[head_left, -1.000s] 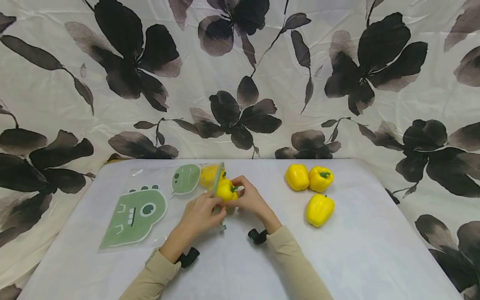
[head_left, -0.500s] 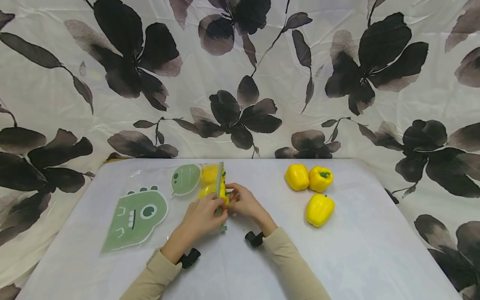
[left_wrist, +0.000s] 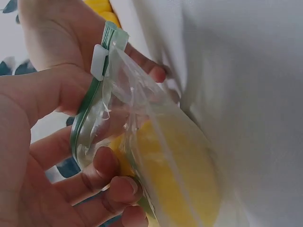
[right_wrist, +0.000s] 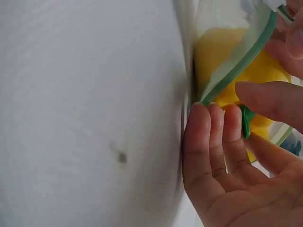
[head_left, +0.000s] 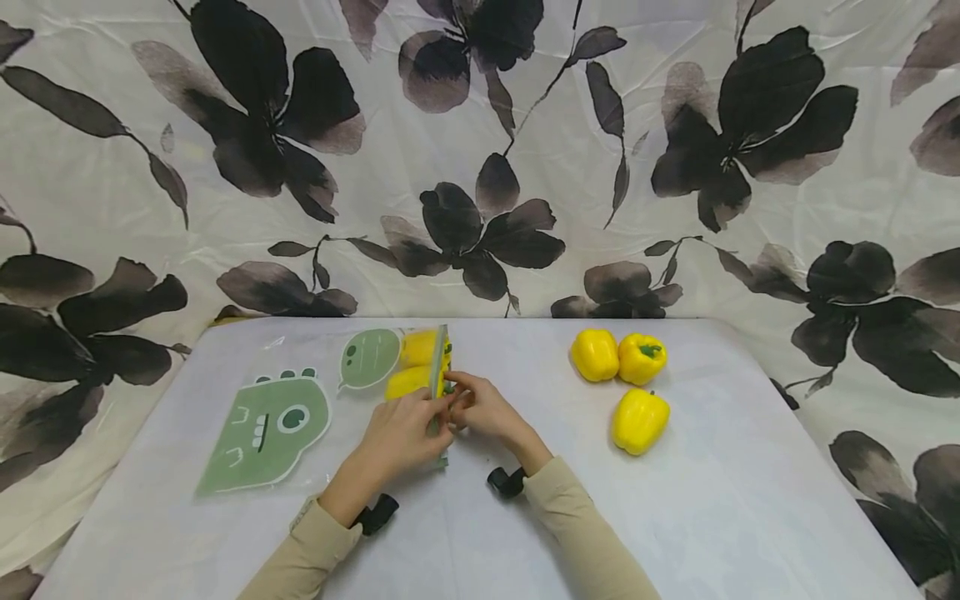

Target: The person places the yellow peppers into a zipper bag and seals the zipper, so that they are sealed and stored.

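Two yellow peppers point(head_left: 417, 347) point(head_left: 407, 382) sit in a clear, cartoon-print bag point(head_left: 281, 446) while three others lie outside it on a white table point(head_left: 727, 517).
At left, the bag lies with its mouth unsealed, the nearer bagged pepper's stem end at the opening. The left hand point(head_left: 408, 425) holds the mouth's edge in curled fingers, hiding part of that pepper. The right hand point(head_left: 483, 408) has thumb and fingertips about its green stem point(right_wrist: 245, 122); whether they pinch or merely push cannot be told. At right, two loose peppers point(head_left: 595, 355) point(head_left: 642, 358) sit side by side, a third pepper point(head_left: 640, 421) just in front.
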The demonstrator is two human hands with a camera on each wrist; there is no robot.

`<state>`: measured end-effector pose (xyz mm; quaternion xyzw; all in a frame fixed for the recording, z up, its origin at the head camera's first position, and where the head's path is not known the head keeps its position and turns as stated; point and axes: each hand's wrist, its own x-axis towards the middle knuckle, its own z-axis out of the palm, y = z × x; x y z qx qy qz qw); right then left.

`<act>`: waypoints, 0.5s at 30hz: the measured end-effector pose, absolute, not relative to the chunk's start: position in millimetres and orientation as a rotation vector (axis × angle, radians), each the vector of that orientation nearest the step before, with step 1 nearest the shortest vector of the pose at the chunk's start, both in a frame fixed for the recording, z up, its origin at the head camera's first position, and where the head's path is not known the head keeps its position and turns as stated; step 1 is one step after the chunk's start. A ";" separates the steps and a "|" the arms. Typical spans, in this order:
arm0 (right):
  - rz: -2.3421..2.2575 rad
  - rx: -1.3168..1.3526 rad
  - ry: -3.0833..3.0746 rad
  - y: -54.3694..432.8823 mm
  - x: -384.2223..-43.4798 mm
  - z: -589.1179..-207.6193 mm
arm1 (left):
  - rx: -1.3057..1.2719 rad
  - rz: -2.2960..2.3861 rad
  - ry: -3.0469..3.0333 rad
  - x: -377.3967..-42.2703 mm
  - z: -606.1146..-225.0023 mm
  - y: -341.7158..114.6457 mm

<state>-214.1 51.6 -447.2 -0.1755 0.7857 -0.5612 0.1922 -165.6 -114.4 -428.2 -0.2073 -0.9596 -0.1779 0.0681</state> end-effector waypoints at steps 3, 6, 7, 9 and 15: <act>-1.576 -0.521 2.192 52.2 -213.5 -446.7 | -0.621 -0.530 -2.904 -164.7 -427.1 -115.4; -1.554 -0.545 2.216 56.0 -215.5 -444.2 | -0.609 -0.538 -2.913 -164.8 -427.0 -115.7; -1.533 -0.559 2.245 58.3 -217.3 -445.2 | -0.604 -0.541 -2.915 -165.0 -426.9 -115.5; -1.469 -0.582 2.311 65.5 -216.8 -436.9 | -0.592 -0.548 -2.929 -166.0 -426.8 -114.8; -1.244 -0.646 2.560 101.0 -210.1 -405.2 | -0.555 -0.545 -2.983 -167.4 -424.3 -112.8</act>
